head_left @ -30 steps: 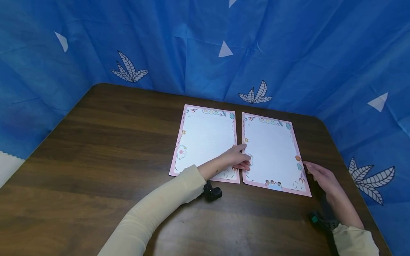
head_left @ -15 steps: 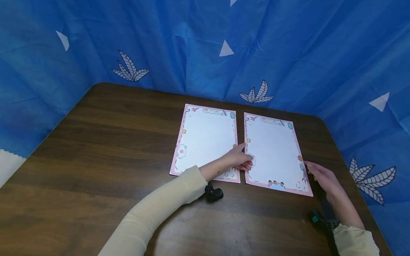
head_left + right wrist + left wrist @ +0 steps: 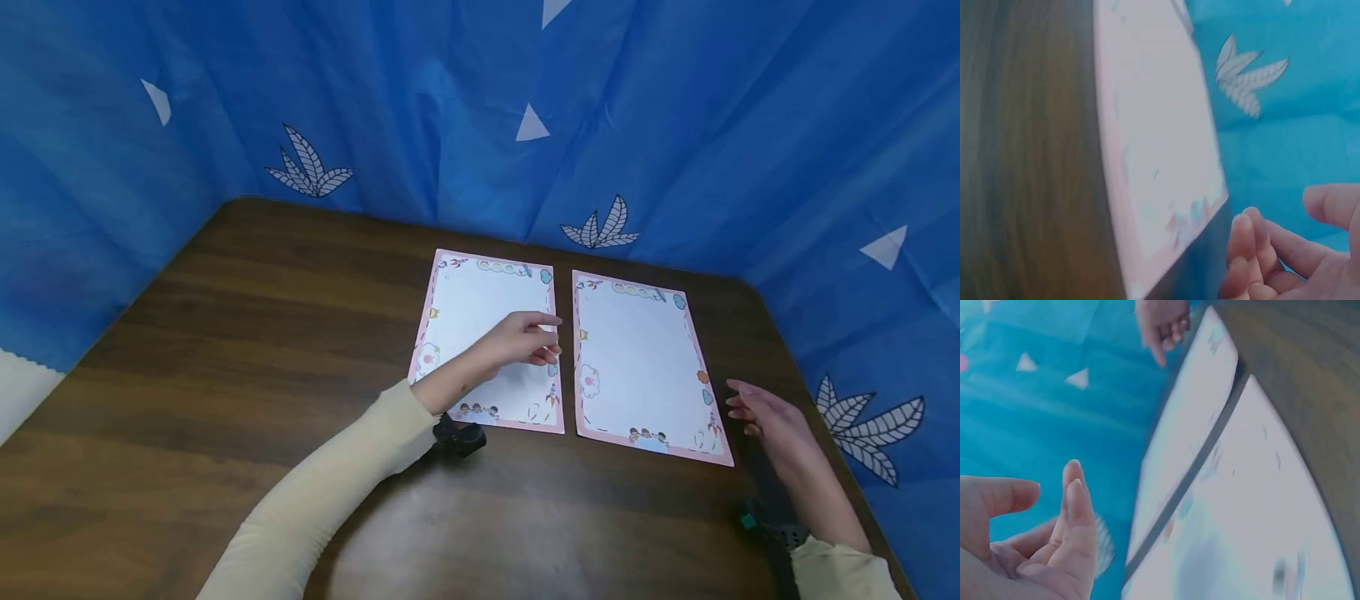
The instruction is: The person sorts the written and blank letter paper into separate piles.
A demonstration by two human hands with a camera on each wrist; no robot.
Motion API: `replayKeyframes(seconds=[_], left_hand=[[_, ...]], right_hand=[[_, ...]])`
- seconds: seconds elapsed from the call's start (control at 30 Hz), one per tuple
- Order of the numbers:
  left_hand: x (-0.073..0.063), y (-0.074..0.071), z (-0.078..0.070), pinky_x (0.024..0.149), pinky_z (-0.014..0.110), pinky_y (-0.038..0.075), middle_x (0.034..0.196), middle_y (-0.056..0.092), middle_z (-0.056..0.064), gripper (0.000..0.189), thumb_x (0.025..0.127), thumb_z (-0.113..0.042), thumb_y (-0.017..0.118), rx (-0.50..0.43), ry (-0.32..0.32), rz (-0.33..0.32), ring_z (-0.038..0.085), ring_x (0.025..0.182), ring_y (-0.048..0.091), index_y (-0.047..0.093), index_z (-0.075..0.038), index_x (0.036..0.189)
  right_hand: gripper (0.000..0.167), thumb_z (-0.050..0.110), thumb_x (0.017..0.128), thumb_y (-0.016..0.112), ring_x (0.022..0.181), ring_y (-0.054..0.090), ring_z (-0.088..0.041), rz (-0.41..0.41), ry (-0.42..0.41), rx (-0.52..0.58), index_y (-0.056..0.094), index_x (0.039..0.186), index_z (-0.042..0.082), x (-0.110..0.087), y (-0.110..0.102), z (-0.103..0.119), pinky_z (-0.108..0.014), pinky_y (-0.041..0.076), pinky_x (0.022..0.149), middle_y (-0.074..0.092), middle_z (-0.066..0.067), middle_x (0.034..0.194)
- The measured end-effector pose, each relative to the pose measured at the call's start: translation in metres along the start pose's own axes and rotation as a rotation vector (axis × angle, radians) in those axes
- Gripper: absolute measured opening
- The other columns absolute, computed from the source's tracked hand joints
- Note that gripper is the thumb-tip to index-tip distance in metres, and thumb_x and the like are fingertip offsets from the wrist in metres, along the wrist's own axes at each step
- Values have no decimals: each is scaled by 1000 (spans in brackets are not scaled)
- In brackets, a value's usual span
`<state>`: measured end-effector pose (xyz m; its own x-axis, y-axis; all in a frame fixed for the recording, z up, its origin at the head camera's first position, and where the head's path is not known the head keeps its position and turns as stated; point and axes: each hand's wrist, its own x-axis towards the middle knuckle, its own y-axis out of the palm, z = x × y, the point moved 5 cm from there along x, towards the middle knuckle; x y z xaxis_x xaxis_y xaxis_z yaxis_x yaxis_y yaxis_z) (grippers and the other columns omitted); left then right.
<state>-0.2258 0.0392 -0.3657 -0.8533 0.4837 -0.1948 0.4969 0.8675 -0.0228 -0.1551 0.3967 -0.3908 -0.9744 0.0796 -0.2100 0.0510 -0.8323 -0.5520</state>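
Two sheets of writing paper with pink cartoon borders lie side by side, a narrow strip of wood between them. Over the left sheet hovers my left hand, its fingers loosely bent toward that sheet's right edge and holding nothing. The left wrist view confirms a gap between thumb and fingers. Just off the lower right edge of the right sheet is my right hand, fingers relaxed. In the right wrist view that hand is apart from the sheet's corner, with nothing in its grasp.
Both sheets rest on a dark brown wooden table with rounded far corners. A blue curtain with white leaf and triangle prints hangs behind and at the sides. Black wrist cameras, such as the left one, sit at both wrists.
The right sheet has shifted slightly right, widening the gap. My left hand has come off its left edge, moving left and up over the left sheet. My right hand has drawn away from its right edge.
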Motion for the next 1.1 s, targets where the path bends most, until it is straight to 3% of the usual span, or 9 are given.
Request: replayKeyframes(seconds=[0.1,0.2,0.33,0.57,0.77,1.1], left_hand=[[-18,-28,-5,79,30,51,106,61,24,37,96,-8,51,13,25,-35,32,93,62,49,5,131],[-37,-56,-5,81,30,50,110,59,26,36,96,-9,51,16,36,-92,30,95,62,51,5,129],[-57,-86,2,84,33,49,111,59,26,37,97,-12,50,30,38,-153,29,95,62,51,5,130],[-80,-121,20,86,33,47,112,57,24,37,98,-13,49,36,-9,-242,32,101,59,49,4,131],[-88,-137,30,85,30,47,116,54,24,40,98,-13,49,34,-35,-298,33,102,56,46,7,133],[-89,-149,42,92,34,43,130,47,23,42,99,-15,47,125,-63,-362,32,110,54,43,6,135]], right_hand=[[65,40,99,40,98,50,-7,6,-65,173,26,144,-5,-5,5,12,-14,40,81,51,2,114],[63,31,98,47,101,54,-2,57,-119,386,25,144,-7,-8,21,36,-11,39,85,55,6,115],[62,26,97,51,102,58,-3,108,-147,472,27,141,-10,-10,50,70,-16,40,86,58,7,116],[56,27,99,48,113,54,-10,188,-153,379,32,139,-9,-2,102,105,-22,38,91,43,-20,136],[54,27,98,49,124,44,-27,245,-138,302,37,139,-5,8,137,114,-32,35,97,43,-20,138],[49,24,98,47,130,33,-33,254,-177,176,39,140,-2,17,164,126,-51,26,103,39,-19,141]])
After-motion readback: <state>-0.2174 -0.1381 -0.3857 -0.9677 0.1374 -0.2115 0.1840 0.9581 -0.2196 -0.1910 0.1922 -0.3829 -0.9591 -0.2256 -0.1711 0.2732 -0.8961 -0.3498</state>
